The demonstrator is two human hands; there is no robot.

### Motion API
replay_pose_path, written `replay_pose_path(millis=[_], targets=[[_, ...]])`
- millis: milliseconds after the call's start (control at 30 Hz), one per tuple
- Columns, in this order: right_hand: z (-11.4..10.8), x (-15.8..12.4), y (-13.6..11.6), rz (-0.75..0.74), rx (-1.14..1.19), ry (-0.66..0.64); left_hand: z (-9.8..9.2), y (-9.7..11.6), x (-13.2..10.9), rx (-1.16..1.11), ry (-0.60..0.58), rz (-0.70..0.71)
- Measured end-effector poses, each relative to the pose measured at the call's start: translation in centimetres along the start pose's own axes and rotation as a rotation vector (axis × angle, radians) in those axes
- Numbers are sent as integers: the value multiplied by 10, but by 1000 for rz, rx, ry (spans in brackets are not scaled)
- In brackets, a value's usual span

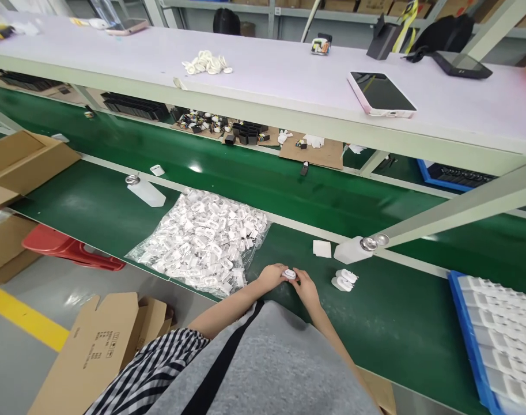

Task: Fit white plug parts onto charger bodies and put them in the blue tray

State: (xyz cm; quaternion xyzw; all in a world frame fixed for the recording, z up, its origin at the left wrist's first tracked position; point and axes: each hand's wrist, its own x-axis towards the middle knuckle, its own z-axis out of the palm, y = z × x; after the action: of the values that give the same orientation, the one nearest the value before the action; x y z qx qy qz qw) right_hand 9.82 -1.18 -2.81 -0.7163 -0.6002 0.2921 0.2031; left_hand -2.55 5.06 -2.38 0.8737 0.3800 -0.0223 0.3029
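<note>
Between my two hands, close to my body, is a small white oval plastic part. My left hand pinches its left end, and my right hand grips its right side with bent fingers. Left of my hands lies a clear plastic bag filled with many white plastic parts. To the right, a few similar white oval parts stand together on the green work surface. A folded white cloth lies just beyond my right hand.
A white bottle with a metal top lies near the shelf post; another bottle is at left. A blue tray of white parts sits at far right. The raised shelf carries a phone. Cardboard boxes stand at lower left.
</note>
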Motion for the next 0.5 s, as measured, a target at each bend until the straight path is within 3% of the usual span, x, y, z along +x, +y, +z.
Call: replay_pose_path(millis=[133, 267, 500], targets=[[-8, 4, -5, -20, -135, -144, -5, 12, -4, 187, -61, 34], [-13, 15, -11, -48, -295, -308, -6, 17, -5, 236, -50, 40], [-23, 36, -9, -166, -314, -492, 14, 23, 7, 218, -52, 50]])
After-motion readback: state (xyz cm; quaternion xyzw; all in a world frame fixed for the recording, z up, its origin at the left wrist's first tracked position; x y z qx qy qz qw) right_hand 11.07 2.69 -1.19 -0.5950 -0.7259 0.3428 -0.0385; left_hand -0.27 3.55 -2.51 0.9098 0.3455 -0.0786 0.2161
